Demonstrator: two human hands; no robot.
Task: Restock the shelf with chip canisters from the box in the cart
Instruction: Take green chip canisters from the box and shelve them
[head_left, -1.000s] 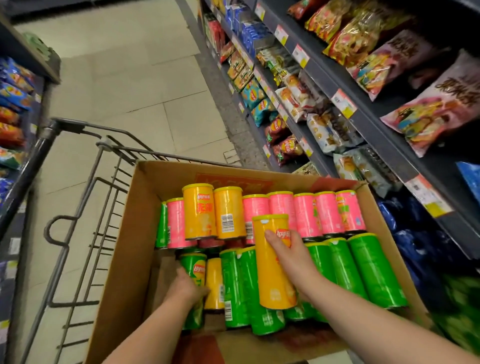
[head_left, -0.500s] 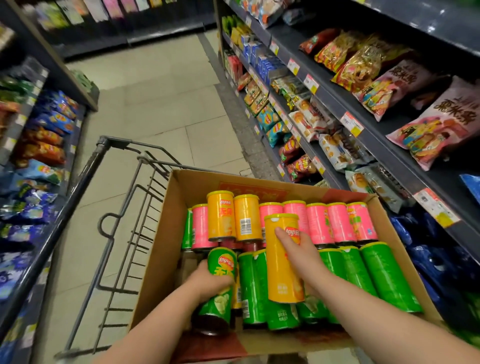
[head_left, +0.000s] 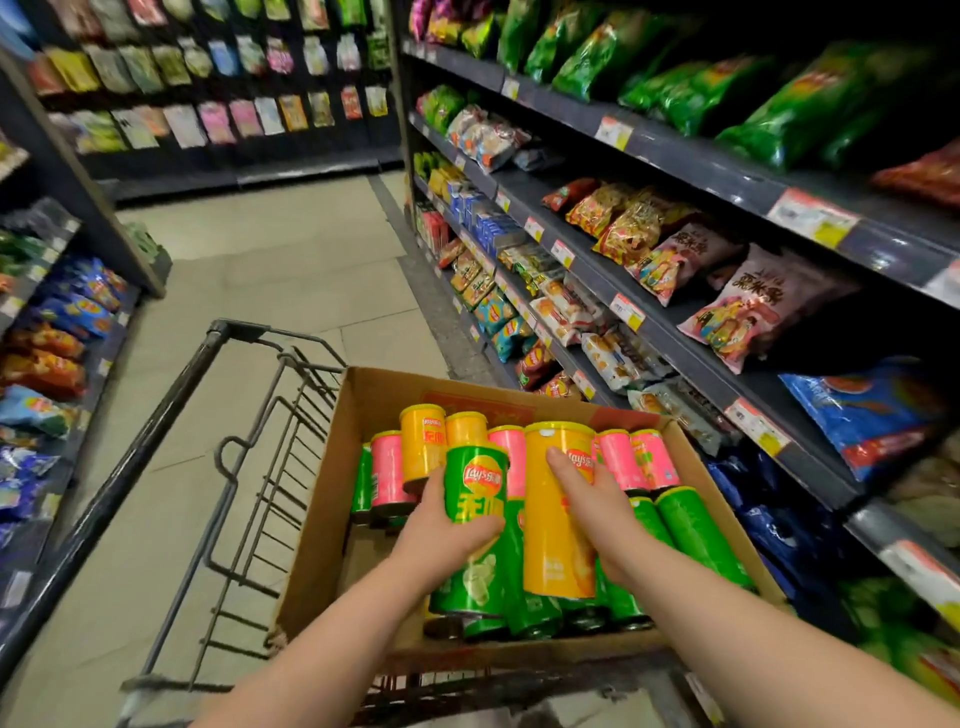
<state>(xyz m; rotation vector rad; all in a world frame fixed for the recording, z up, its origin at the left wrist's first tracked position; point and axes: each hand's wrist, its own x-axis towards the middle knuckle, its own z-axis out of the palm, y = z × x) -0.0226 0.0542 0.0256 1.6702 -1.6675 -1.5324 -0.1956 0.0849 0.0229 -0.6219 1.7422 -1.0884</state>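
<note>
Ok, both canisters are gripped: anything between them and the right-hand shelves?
Nothing visible blocks them. The green canister and yellow canister sit above the rest; only the box wall lies toward the shelves. Snack bags fill those; no canister slot shows.

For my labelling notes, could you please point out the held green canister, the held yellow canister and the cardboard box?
green canister (head_left: 475, 483): head view, its upper label.
yellow canister (head_left: 546, 548): head view, its lower side.
cardboard box (head_left: 332, 467): head view, left wall.
</note>
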